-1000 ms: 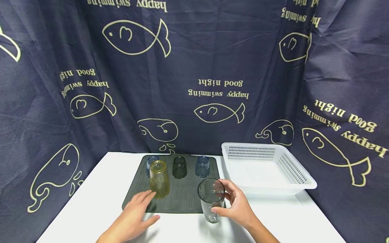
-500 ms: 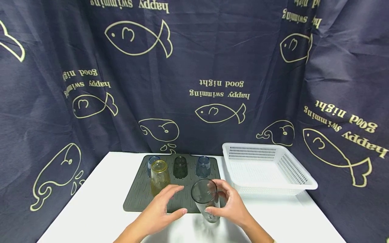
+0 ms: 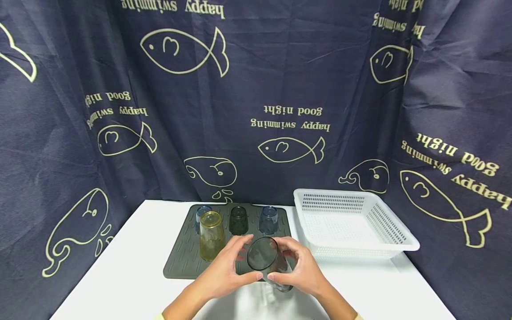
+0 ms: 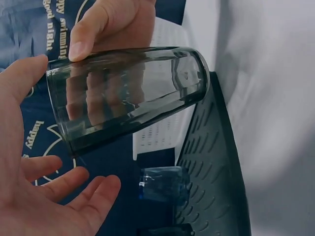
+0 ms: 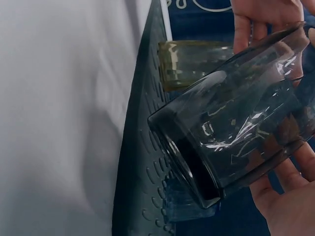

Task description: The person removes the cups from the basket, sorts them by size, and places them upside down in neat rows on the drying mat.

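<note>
A clear grey drinking glass [image 3: 264, 255] is held above the front edge of a dark drying mat [image 3: 180, 262], tilted with its mouth up and to the left. My right hand [image 3: 298, 269] grips its side, thumb in front and fingers behind. Beside the rim is my left hand [image 3: 226, 271], its fingers spread apart; the left wrist view has its thumb close to or touching the rim. A tall yellow glass [image 3: 212, 238] stands mouth down on the mat. Behind it are a dark glass [image 3: 238, 221] and two blue glasses, one at right [image 3: 269, 220] and one partly hidden at left.
A white perforated plastic basket [image 3: 356, 222] stands on the white table [image 3: 132, 249], right of the mat. A dark blue curtain [image 3: 224, 111] with fish prints hangs behind and on both sides.
My left hand has moved right, from beside the yellow glass to the grey glass's rim. The grey glass has tilted further leftward in my right hand.
</note>
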Demonstrator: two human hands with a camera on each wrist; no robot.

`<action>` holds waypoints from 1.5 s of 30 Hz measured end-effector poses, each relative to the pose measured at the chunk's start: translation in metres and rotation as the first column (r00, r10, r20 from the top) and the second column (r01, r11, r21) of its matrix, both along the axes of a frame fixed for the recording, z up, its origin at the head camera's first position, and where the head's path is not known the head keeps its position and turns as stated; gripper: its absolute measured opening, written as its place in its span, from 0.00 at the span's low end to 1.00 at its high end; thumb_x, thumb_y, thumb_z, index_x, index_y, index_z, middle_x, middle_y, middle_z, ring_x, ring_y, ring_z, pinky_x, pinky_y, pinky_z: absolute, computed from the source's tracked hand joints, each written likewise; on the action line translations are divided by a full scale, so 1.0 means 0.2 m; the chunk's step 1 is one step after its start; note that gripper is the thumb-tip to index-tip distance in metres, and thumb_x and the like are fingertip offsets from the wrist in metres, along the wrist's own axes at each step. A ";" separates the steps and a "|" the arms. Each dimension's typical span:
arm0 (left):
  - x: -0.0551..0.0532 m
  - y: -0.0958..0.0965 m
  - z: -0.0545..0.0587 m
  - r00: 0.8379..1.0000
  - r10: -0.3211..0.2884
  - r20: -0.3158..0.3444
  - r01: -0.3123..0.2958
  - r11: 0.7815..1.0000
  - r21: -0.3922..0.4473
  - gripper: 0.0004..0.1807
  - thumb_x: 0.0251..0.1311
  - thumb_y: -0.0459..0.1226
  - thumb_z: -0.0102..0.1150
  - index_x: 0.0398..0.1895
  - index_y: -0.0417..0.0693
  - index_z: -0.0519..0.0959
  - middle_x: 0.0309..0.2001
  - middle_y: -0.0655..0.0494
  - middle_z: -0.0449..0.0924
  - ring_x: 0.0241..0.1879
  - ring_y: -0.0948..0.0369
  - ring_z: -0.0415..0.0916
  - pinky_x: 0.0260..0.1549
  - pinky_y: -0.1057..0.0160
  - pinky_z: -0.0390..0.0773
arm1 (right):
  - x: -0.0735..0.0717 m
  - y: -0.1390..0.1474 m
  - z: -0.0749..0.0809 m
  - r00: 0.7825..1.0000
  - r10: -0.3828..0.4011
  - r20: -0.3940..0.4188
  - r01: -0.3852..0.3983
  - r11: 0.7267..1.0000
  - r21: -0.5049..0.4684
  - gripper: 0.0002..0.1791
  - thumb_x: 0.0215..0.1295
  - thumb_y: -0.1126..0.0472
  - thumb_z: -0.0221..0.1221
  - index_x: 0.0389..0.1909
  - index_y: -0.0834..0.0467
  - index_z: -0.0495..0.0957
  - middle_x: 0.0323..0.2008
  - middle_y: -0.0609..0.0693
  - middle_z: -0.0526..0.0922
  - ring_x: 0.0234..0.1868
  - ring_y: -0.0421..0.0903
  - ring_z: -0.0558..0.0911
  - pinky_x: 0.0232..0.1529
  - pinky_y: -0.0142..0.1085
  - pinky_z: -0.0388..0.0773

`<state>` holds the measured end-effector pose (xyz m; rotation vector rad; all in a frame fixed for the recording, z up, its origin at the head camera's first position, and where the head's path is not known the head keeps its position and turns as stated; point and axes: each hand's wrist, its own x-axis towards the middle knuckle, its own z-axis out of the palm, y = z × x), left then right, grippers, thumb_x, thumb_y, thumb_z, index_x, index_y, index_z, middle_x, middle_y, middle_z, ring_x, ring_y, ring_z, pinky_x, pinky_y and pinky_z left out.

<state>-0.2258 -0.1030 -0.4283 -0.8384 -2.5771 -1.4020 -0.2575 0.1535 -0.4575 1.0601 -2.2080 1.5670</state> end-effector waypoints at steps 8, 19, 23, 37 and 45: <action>-0.03 0.02 0.02 0.997 -0.040 -0.061 0.040 0.999 -0.010 0.47 0.53 0.55 0.77 0.74 0.50 0.67 0.61 0.60 0.73 0.52 0.60 0.78 0.53 0.65 0.82 | -0.01 -0.01 0.02 1.000 -0.021 -0.020 0.023 0.996 0.086 0.40 0.49 0.54 0.80 0.66 0.50 0.76 0.55 0.46 0.83 0.51 0.41 0.82 0.49 0.36 0.83; -0.04 0.02 0.02 0.993 -0.019 -0.114 0.011 0.997 -0.073 0.48 0.48 0.56 0.79 0.71 0.47 0.71 0.57 0.55 0.77 0.47 0.61 0.76 0.47 0.67 0.79 | -0.02 -0.02 0.05 0.999 -0.014 -0.039 0.020 0.991 0.133 0.38 0.47 0.50 0.81 0.60 0.55 0.80 0.54 0.50 0.86 0.49 0.40 0.83 0.49 0.39 0.84; -0.05 0.02 0.02 0.991 -0.027 -0.130 0.016 0.996 -0.085 0.46 0.48 0.54 0.80 0.69 0.45 0.72 0.52 0.57 0.77 0.42 0.62 0.75 0.42 0.67 0.80 | -0.01 -0.02 0.06 0.999 -0.022 -0.046 0.029 0.988 0.154 0.39 0.45 0.48 0.82 0.60 0.53 0.80 0.55 0.48 0.85 0.50 0.39 0.83 0.49 0.38 0.84; -0.04 -0.01 0.02 0.998 -0.015 -0.063 0.020 0.997 0.081 0.42 0.43 0.46 0.84 0.65 0.51 0.76 0.53 0.59 0.77 0.41 0.63 0.83 0.42 0.66 0.86 | -0.01 -0.03 0.09 0.995 0.007 -0.103 0.010 0.986 0.167 0.41 0.45 0.48 0.82 0.63 0.48 0.78 0.57 0.45 0.83 0.53 0.42 0.83 0.51 0.38 0.82; -0.03 -0.06 0.02 0.998 -0.013 -0.057 0.022 0.985 0.170 0.42 0.44 0.44 0.84 0.65 0.58 0.74 0.56 0.56 0.77 0.43 0.61 0.84 0.45 0.63 0.87 | -0.03 0.03 0.12 0.993 -0.057 -0.103 0.076 0.979 0.189 0.41 0.45 0.46 0.82 0.63 0.45 0.77 0.58 0.43 0.83 0.58 0.42 0.82 0.54 0.42 0.82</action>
